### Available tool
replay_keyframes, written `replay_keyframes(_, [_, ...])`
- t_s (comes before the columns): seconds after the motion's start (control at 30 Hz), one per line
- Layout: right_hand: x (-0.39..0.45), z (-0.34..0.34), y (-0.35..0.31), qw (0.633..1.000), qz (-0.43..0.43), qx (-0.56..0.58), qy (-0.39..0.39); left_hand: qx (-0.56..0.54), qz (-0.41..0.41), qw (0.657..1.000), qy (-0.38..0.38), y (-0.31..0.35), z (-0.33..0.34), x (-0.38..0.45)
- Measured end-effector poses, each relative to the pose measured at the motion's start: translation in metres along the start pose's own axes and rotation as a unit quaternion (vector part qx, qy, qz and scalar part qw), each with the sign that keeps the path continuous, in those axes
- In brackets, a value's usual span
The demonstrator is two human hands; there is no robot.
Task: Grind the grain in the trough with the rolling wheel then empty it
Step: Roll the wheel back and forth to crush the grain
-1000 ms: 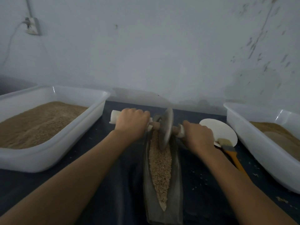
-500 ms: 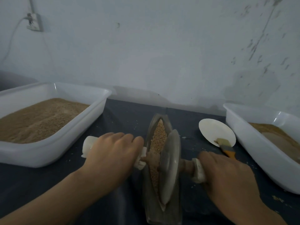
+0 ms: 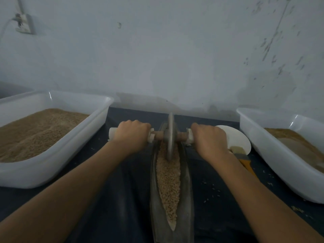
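Pale scuffed wall (image 3: 175, 58), socket (image 3: 24, 23) upper left; dark table (image 3: 122, 199) against it; dim light.

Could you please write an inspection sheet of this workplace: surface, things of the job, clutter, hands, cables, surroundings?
Surface: dark table with scattered grains.
Job's things: trough lengthwise, holding grain; rolling wheel upright near its far end.
Clutter: left tub of brown grain; right tub with browner contents; white dish; brush lying partly on it.
Hands: left hand and right hand each grip an axle handle.
Cables: one runs from the wall socket.
Surroundings: pale, stained wall.
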State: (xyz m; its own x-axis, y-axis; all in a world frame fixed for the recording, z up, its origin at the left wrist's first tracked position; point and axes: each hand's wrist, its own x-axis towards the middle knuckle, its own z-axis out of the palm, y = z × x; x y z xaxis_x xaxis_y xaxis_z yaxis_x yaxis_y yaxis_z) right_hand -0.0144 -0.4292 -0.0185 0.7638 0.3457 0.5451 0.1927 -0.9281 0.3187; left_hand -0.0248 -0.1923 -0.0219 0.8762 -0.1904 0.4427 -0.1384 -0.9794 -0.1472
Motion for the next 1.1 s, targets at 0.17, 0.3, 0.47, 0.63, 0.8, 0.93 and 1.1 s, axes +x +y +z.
replay_keyframes(0.17, [-0.046, -0.025, -0.002, 0.998, -0.036, 0.048, -0.021, -0.003, 0.015, 1.0, -0.019, 0.007, -0.021, -0.05])
replay_keyframes(0.3, [-0.097, -0.064, 0.001, 0.991, -0.077, 0.103, 0.029, 0.007, 0.085, 0.996, 0.009, 0.012, -0.047, -0.097])
replay_keyframes(0.47, [-0.112, -0.078, 0.006, 0.991, -0.073, 0.104, 0.031, -0.011, 0.124, 0.99, 0.059, 0.012, -0.065, -0.112])
replay_keyframes(0.63, [-0.077, -0.037, 0.003, 0.995, -0.058, 0.086, -0.011, 0.02, 0.032, 0.999, -0.017, 0.012, -0.036, -0.069])
replay_keyframes(0.8, [-0.013, -0.008, 0.001, 1.0, -0.02, 0.014, -0.014, 0.005, -0.008, 1.0, 0.002, 0.002, 0.0, -0.014])
replay_keyframes(0.93, [0.007, 0.0, 0.0, 1.0, -0.019, -0.018, -0.007, -0.007, -0.023, 1.0, 0.014, -0.004, 0.013, 0.001])
replay_keyframes(1.1, [-0.017, -0.02, 0.0, 0.998, -0.04, 0.021, -0.044, -0.013, 0.006, 1.0, -0.022, 0.0, -0.004, -0.023])
